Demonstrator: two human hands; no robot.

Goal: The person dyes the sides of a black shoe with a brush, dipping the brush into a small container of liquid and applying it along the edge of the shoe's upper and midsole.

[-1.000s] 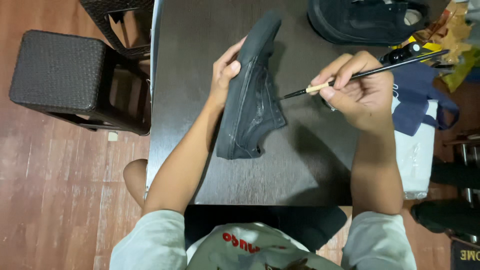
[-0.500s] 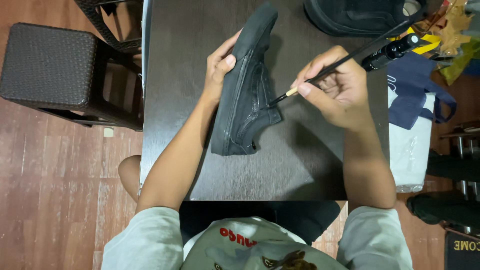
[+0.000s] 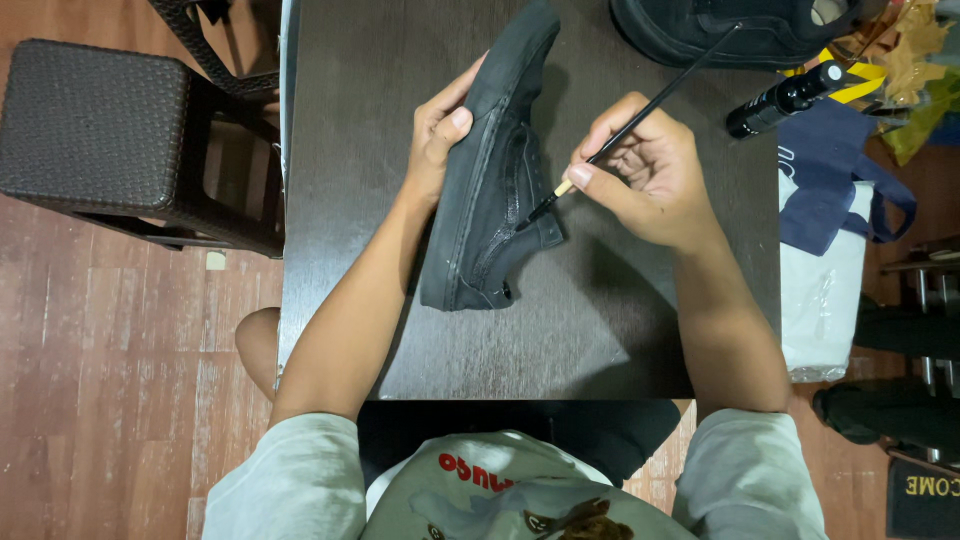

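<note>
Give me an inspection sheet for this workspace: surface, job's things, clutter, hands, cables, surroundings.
Surface: dark table, bare near the person.
Job's things: black shoe tilted on its side with its heel end on the table; thin black brush, tip touching the shoe's side.
Clutter: second black shoe at the far edge; black bottle beside it.
Hands: left hand grips the shoe's sole; right hand pinches the brush.
Cables: nothing seen.
Surroundings: woven stool on the left; wooden floor; navy bag and white bag on the right.
</note>
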